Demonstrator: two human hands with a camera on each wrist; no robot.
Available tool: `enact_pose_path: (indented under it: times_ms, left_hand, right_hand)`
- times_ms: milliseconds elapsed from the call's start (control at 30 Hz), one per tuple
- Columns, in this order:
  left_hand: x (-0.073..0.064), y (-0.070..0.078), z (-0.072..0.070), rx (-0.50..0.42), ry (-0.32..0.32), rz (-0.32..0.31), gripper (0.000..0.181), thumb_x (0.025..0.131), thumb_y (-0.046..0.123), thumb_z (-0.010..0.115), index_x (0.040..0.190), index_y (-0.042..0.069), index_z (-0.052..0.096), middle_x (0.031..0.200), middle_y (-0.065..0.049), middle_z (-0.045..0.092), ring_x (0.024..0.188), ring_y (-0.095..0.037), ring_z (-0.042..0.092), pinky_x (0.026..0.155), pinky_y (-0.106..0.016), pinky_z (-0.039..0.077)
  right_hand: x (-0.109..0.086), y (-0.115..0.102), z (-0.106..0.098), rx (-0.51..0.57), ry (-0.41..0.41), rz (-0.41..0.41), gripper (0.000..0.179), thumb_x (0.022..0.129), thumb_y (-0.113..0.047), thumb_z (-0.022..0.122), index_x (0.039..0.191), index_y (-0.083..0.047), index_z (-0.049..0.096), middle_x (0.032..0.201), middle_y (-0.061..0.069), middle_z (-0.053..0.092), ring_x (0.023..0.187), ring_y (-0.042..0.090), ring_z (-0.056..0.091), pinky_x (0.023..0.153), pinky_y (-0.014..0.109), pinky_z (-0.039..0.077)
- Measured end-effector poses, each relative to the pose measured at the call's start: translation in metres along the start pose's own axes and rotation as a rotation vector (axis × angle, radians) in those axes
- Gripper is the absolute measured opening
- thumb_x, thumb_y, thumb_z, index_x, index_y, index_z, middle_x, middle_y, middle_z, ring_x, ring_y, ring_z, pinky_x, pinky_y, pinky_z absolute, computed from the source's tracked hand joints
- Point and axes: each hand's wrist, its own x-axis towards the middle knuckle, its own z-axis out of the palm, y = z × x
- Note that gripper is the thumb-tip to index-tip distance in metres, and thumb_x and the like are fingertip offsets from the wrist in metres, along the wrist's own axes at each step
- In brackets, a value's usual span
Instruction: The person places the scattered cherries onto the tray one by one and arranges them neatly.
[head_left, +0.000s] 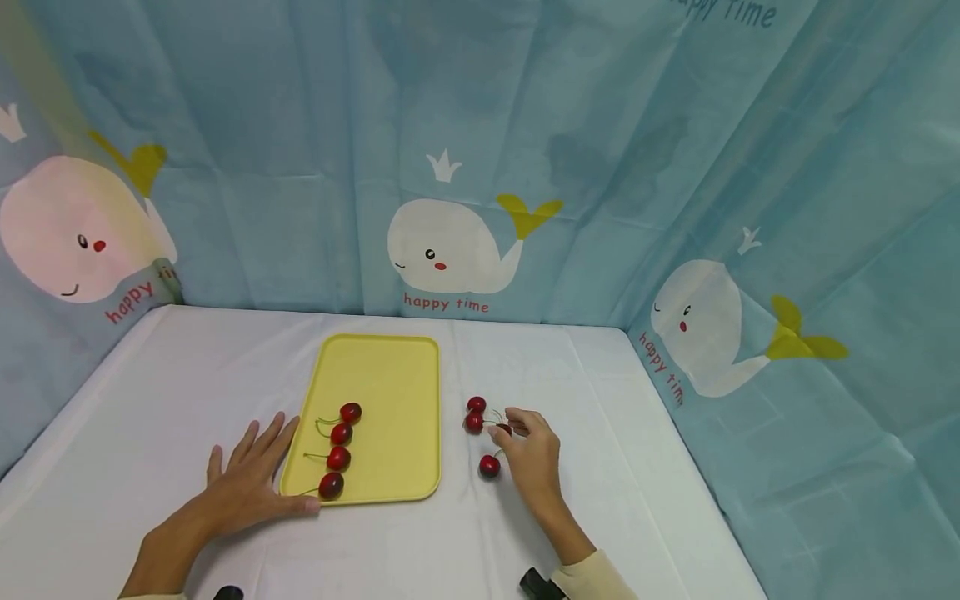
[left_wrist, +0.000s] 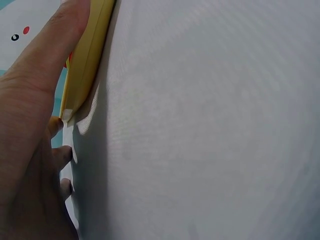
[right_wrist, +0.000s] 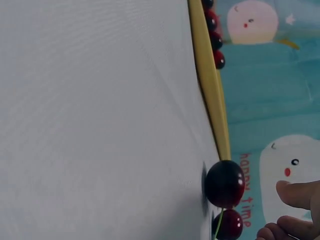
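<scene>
My left hand (head_left: 251,492) lies with spread fingers at the yellow tray's (head_left: 397,417) lower left corner. Its thumb touches the near rim and its index finger lies along the left side. Several dark red cherries with green stems, such as the nearest cherry (head_left: 332,486), form a column in the tray's left half. Right of the tray, my right hand (head_left: 534,458) hovers with thumb and fingertips apart around a partly hidden cherry (head_left: 504,430). Beside it are a near cherry (head_left: 489,466), a middle cherry (head_left: 473,422) and a far cherry (head_left: 476,404). In the right wrist view, a gap shows between thumb and fingers.
A white cloth (head_left: 600,467) covers the table. Blue curtains (head_left: 300,167) with printed whales hang behind it and along both sides. Dark wrist devices show at the bottom edge, one near the right sleeve (head_left: 596,579).
</scene>
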Motion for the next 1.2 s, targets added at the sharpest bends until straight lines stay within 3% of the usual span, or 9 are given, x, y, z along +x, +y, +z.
enact_pose_path:
  times_ms: [233, 500, 833, 1200]
  left_hand:
    - [0.0, -0.001, 0.001, 0.001, -0.009, -0.008, 0.133, 0.075, 0.074, 0.08, 0.171, 0.012, 0.013, 0.174, -0.03, 0.012, 0.155, -0.063, 0.001, 0.105, -0.091, -0.014]
    - [-0.001, -0.001, 0.0, -0.009, 0.0, 0.001, 0.132, 0.075, 0.072, 0.081, 0.171, 0.011, 0.013, 0.174, -0.03, 0.012, 0.155, -0.063, 0.001, 0.105, -0.091, -0.014]
    - [-0.001, 0.001, -0.001, -0.008, 0.003, 0.002, 0.131, 0.076, 0.072, 0.081, 0.171, 0.011, 0.014, 0.173, -0.031, 0.012, 0.155, -0.063, 0.001, 0.105, -0.091, -0.013]
    - [0.0, 0.003, -0.002, -0.017, 0.003, -0.007, 0.132, 0.074, 0.073, 0.081, 0.17, 0.01, 0.016, 0.173, -0.031, 0.013, 0.156, -0.063, 0.001, 0.106, -0.091, -0.014]
  right_hand:
    - [0.002, 0.006, -0.007, -0.029, 0.019, 0.051, 0.037, 0.088, -0.011, 0.088, 0.119, 0.004, 0.075, 0.115, 0.017, 0.074, 0.107, 0.031, 0.073, 0.099, 0.043, 0.06]
    - [0.003, 0.014, -0.007, -0.072, -0.039, 0.129, 0.039, 0.086, -0.015, 0.089, 0.117, 0.005, 0.075, 0.11, 0.017, 0.076, 0.101, 0.031, 0.074, 0.092, 0.046, 0.062]
    - [0.006, 0.018, -0.003, -0.137, -0.104, 0.162, 0.036, 0.088, -0.02, 0.088, 0.114, 0.002, 0.076, 0.105, 0.01, 0.075, 0.095, 0.021, 0.07, 0.078, 0.031, 0.059]
    - [0.013, 0.015, 0.002, -0.218, -0.129, 0.168, 0.029, 0.087, -0.017, 0.089, 0.106, 0.001, 0.077, 0.096, 0.008, 0.072, 0.086, 0.017, 0.068, 0.073, 0.028, 0.057]
